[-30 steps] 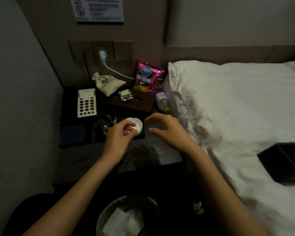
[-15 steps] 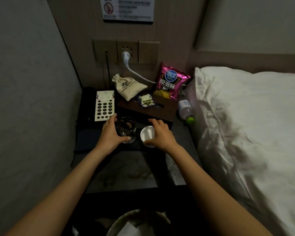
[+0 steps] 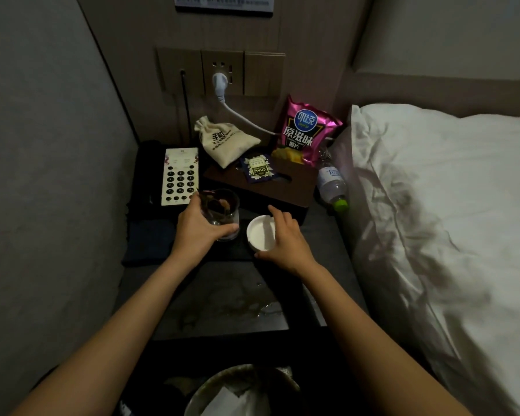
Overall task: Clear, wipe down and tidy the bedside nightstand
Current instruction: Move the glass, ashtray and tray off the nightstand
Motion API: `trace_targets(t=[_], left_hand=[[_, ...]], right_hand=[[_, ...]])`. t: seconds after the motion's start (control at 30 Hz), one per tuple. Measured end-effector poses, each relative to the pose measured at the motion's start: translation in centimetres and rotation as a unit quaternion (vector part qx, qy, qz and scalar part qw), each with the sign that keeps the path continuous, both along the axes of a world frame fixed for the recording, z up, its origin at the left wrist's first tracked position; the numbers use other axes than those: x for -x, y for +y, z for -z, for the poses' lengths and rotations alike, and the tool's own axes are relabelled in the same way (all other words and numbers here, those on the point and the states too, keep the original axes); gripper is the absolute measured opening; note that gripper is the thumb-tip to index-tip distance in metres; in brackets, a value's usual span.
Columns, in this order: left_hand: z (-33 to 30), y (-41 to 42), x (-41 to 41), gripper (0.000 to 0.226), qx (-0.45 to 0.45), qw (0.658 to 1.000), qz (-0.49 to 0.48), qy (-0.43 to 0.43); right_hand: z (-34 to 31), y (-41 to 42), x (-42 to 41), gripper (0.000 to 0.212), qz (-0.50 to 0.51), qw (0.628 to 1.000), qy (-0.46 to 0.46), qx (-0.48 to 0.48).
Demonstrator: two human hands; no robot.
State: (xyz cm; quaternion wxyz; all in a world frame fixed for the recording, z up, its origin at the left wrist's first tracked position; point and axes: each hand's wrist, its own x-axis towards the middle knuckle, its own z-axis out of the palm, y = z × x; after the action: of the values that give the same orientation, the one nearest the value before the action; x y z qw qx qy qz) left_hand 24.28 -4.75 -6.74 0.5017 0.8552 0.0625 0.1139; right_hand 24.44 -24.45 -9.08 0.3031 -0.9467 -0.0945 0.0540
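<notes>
Since half a second ago the glass [image 3: 221, 214] has been gripped more fully by the left hand [image 3: 196, 232], fingers curled round it, while the white dish [image 3: 261, 234] is held at its rim by the right hand [image 3: 284, 243]. The clearing step is under way, both items mid-surface on the nightstand [image 3: 222, 298]. Next, a steady upright lift is called for, as something dark sits in the glass.

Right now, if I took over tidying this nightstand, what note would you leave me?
Left hand grips the drinking glass. Right hand holds the white ashtray. Both sit on the nightstand.
At the back: chip bag, cloth pouch, tea sachet on the wooden tissue box, water bottle, telephone keypad.
Done: nothing looks cleared yet.
Left: remove everything, wipe the smudged top, tidy. Bin is below.
</notes>
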Motion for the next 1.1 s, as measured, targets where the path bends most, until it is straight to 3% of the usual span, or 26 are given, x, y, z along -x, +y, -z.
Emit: trace_targets(t=[0.17,0.53,0.83,1.1], left_hand=[[-2.7,-1.5,-0.6,0.075,0.063,0.996,0.059,-0.023],[-1.2,-6.6,-0.7,0.074,0.052,0.994,0.1,-0.007],[-1.4,-7.0,0.4,0.066,0.038,0.994,0.105,-0.009],[-4.7,-9.8,2.2,0.067,0.022,0.987,0.154,-0.033]], right_hand=[[0.4,0.1,0.2,0.117,0.027,0.998,0.015,-0.061],[0.3,0.4,0.7,0.111,0.092,0.971,0.006,-0.221],[-0.6,-0.2,1.5,0.115,0.085,0.963,0.001,-0.256],[-3.7,-2.9,4.2,0.106,0.102,0.954,-0.053,-0.276]])
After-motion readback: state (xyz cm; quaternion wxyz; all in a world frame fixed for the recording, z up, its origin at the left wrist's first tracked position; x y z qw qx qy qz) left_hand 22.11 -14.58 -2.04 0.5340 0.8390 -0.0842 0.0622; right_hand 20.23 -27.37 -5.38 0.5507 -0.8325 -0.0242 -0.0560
